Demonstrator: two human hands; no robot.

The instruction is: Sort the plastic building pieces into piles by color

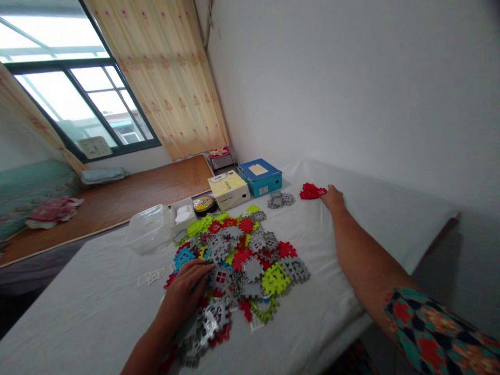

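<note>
A big heap of interlocking plastic tiles (252, 268) in grey, red, lime green and blue is spread over the white-covered table. My left hand (187, 286) lies on the heap's left side, fingers stretched over the tiles and holding none that I can see. Far out to the right, near the wall, my right hand (333, 198) grips the edge of some red interlocking tiles (311, 191) at the table surface. Just left of those is a small group of grey tiles (280, 199), apart from the heap.
Behind the heap stand a clear plastic tub (148, 229), a white box with round white items (183, 214), a round black-and-yellow tin (204, 204), a yellow box (229, 190) and a blue box (260, 177). Thin white pieces (151, 277) lie left. A wall (351, 94) borders the table.
</note>
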